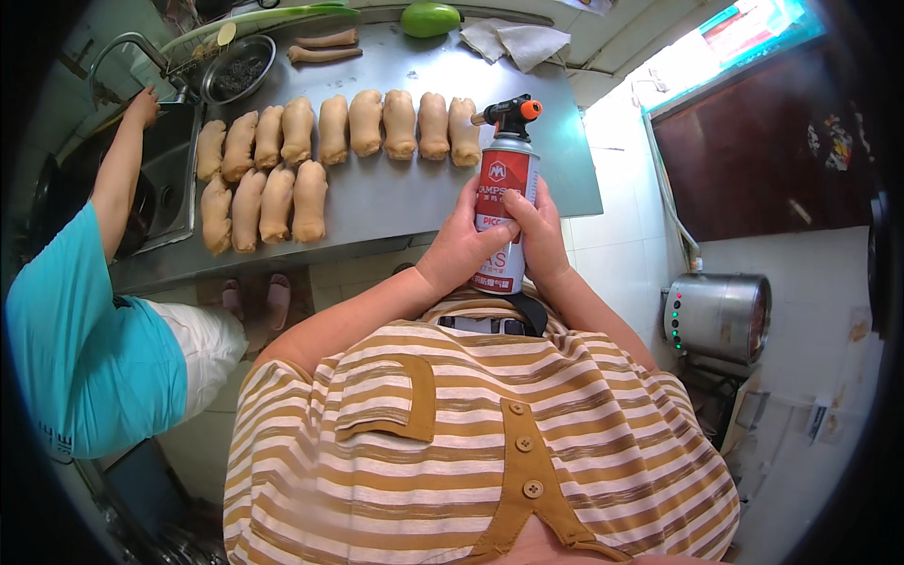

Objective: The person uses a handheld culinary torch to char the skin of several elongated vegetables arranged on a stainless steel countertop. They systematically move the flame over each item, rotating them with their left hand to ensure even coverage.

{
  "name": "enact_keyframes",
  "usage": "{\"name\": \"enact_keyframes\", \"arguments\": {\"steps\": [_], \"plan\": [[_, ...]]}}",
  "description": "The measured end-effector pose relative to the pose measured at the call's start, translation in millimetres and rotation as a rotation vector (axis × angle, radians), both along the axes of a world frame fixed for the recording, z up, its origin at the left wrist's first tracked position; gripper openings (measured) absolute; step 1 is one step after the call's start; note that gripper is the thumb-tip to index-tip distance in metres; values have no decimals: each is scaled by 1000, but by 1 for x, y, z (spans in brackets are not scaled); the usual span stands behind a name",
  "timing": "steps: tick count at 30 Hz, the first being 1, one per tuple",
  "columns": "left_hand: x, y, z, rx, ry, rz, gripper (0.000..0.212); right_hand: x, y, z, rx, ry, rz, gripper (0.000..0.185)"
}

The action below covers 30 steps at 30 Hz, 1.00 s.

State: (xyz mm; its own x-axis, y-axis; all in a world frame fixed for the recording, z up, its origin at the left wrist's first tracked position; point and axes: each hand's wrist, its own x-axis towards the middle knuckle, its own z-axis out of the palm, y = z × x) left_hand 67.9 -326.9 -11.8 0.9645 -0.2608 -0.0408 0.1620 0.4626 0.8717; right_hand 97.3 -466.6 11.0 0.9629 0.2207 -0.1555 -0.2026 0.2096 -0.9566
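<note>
Both of my hands are wrapped around a butane gas canister (503, 212) with a red and white label. It stands upright in front of my belly, with a black blowtorch head (510, 116) and an orange knob on top. My left hand (459, 236) holds its left side, and my right hand (540, 229) grips its right side, thumbs across the front. No flame shows at the nozzle, which points left. Past the canister, pale pig trotters lie on a stainless steel counter (395, 205): a long back row (366, 123) and a shorter front row (279, 205) at the left.
At left, a co-worker's arm (116, 183) reaches to the faucet (127, 42) over the sink (173, 169). Toward the back are a metal bowl (261, 74), two slender tan pieces (325, 54), a green fruit (431, 20) and a cloth (526, 42). A steel drum-shaped cooker (717, 311) stands right.
</note>
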Motion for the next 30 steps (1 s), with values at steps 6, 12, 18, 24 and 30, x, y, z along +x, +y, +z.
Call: {"name": "enact_keyframes", "arguments": {"steps": [6,12,18,24,30], "plan": [[-15,-17,5,79,-11,6,76,-13,-20,-1,42,-30,16,48],[-28,-35,12,83,-6,24,76,-24,-35,-3,85,-58,13,47],[-35,-49,12,90,-15,3,72,-32,-50,-8,84,-90,12,45],[-30,-54,21,77,-32,4,68,-30,-51,8,76,-132,-31,44],[-12,-40,28,38,-48,-31,68,-16,-40,16,53,-119,-32,44]]}}
